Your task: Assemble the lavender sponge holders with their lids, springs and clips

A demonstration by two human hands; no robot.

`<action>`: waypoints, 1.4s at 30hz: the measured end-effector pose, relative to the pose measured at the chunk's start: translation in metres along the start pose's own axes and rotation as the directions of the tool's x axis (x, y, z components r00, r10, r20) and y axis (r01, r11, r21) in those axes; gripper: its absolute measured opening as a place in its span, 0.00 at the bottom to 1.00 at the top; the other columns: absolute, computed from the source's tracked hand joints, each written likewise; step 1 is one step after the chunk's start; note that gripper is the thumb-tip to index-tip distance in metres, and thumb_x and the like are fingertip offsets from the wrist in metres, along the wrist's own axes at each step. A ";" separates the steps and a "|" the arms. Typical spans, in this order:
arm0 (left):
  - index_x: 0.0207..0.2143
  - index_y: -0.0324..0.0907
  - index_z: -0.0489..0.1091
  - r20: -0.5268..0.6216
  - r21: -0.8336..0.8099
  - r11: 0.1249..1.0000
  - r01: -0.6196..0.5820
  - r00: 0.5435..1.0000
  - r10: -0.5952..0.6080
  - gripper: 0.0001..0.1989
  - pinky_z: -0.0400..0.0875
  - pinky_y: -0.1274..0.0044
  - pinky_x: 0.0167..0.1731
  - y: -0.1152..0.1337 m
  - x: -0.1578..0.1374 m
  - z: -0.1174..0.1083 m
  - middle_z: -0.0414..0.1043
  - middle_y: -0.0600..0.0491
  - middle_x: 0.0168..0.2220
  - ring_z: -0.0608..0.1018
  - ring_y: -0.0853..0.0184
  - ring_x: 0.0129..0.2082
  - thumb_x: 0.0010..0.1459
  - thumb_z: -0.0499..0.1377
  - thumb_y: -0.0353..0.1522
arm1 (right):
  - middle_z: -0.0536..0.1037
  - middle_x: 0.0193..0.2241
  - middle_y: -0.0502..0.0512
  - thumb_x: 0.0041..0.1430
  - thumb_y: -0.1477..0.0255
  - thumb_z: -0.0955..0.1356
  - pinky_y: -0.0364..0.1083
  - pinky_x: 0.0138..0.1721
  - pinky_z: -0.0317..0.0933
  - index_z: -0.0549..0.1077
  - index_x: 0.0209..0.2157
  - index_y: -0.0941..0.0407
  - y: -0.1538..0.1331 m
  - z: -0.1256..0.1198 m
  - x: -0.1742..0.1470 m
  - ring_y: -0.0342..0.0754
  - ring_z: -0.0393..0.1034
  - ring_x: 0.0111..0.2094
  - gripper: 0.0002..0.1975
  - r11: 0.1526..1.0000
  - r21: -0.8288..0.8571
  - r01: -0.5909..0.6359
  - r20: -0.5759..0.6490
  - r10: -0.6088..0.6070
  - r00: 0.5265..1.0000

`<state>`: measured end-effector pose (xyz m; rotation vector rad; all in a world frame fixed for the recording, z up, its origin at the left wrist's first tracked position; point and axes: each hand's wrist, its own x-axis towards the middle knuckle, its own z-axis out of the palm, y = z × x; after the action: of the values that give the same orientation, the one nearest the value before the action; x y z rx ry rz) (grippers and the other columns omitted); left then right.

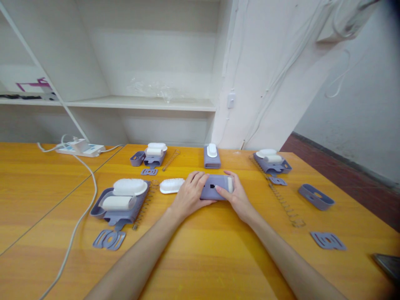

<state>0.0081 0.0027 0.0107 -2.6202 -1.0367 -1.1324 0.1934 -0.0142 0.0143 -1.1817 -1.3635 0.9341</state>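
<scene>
Wooden table (206, 258): purple-gray rectangular housing (220, 181) at table's middle, left hand (191, 192) clamped on its left end, right hand (239, 198) on its right. White bristled brush head (171, 186) left of table's middle; oval cover (316, 201) table right.

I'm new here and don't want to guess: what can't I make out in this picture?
In the head view:
Purple case: left end hidden by the left hand; underside turned away.
White bristled piece: right end hidden by the left hand.
Dark object: cut off by the right edge.
</scene>
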 end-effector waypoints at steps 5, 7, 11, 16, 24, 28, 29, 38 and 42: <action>0.57 0.39 0.51 -0.011 0.009 1.000 -0.001 1.000 0.001 0.40 0.63 0.60 0.51 0.001 -0.001 0.001 0.64 0.41 0.50 0.66 0.54 0.51 0.46 0.62 0.46 | 0.69 0.39 0.51 0.46 0.62 0.72 0.49 0.42 0.63 0.60 0.46 0.51 0.000 -0.004 0.003 0.49 0.66 0.39 0.26 0.999 0.028 -0.022 0.041 0.021 0.999; 0.57 0.39 0.51 -0.018 0.007 1.000 0.001 1.000 -0.001 0.40 0.64 0.60 0.51 0.001 -0.001 0.001 0.64 0.41 0.50 0.66 0.54 0.51 0.47 0.62 0.46 | 0.70 0.37 0.50 0.45 0.62 0.72 0.48 0.40 0.63 0.61 0.45 0.52 0.001 -0.004 0.005 0.49 0.66 0.38 0.26 1.000 0.019 -0.017 0.038 0.016 0.999; 0.56 0.38 0.52 -0.005 0.000 1.000 0.024 1.000 -0.024 0.39 0.63 0.60 0.51 0.002 0.000 0.001 0.64 0.41 0.50 0.66 0.54 0.51 0.47 0.62 0.45 | 0.70 0.38 0.53 0.44 0.60 0.72 0.50 0.42 0.62 0.62 0.45 0.54 0.007 0.000 0.007 0.51 0.66 0.38 0.28 0.994 -0.101 0.049 -0.047 -0.054 0.997; 0.55 0.40 0.54 0.035 -0.033 0.994 0.102 0.994 -0.101 0.37 0.64 0.63 0.51 0.003 0.001 0.000 0.64 0.43 0.51 0.66 0.56 0.52 0.46 0.64 0.43 | 0.68 0.47 0.61 0.49 0.57 0.69 0.55 0.50 0.57 0.62 0.49 0.57 0.019 0.003 0.009 0.55 0.64 0.47 0.29 0.903 -0.416 0.110 -0.146 -0.186 0.972; 0.50 0.42 0.60 0.115 0.009 0.989 0.149 0.982 -0.149 0.33 0.60 0.63 0.53 0.001 -0.001 0.004 0.64 0.43 0.51 0.66 0.55 0.52 0.46 0.61 0.50 | 0.70 0.48 0.63 0.54 0.54 0.64 0.57 0.51 0.54 0.64 0.52 0.59 0.025 0.003 0.012 0.58 0.63 0.51 0.29 0.776 -0.628 0.055 -0.123 -0.169 0.978; 0.49 0.42 0.62 0.133 0.069 0.987 0.144 0.979 -0.152 0.31 0.53 0.60 0.56 0.001 0.000 0.003 0.64 0.44 0.51 0.65 0.55 0.53 0.48 0.58 0.50 | 0.71 0.46 0.61 0.57 0.58 0.63 0.57 0.50 0.55 0.67 0.49 0.56 0.022 0.003 0.012 0.57 0.63 0.50 0.23 0.731 -0.680 0.062 -0.135 -0.208 0.969; 0.48 0.41 0.62 0.138 0.084 0.985 0.148 0.978 -0.159 0.31 0.52 0.60 0.56 0.002 0.000 0.003 0.64 0.44 0.51 0.65 0.55 0.52 0.48 0.58 0.51 | 0.71 0.46 0.60 0.57 0.59 0.63 0.56 0.50 0.55 0.68 0.48 0.56 0.021 0.003 0.011 0.56 0.63 0.49 0.21 0.722 -0.688 0.077 -0.129 -0.227 0.965; 0.49 0.41 0.62 0.101 0.191 0.952 0.238 0.960 -0.261 0.29 0.52 0.59 0.55 0.003 0.001 0.003 0.64 0.44 0.48 0.66 0.55 0.49 0.49 0.58 0.49 | 0.69 0.50 0.59 0.56 0.61 0.65 0.58 0.57 0.43 0.70 0.47 0.53 0.011 -0.002 0.003 0.54 0.60 0.52 0.18 0.441 -0.769 0.463 0.252 -0.456 0.853; 0.49 0.40 0.62 0.076 0.228 0.935 0.272 0.953 -0.295 0.31 0.52 0.60 0.55 0.002 0.001 0.003 0.64 0.43 0.49 0.65 0.55 0.50 0.49 0.56 0.51 | 0.69 0.50 0.59 0.57 0.60 0.65 0.58 0.57 0.45 0.68 0.49 0.52 0.013 -0.012 0.009 0.54 0.60 0.52 0.20 0.402 -0.780 0.480 0.292 -0.444 0.847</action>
<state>0.0112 0.0030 0.0098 -2.4389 -1.5088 -0.8704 0.2072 -0.0039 0.0053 -1.3179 -2.1402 -0.2069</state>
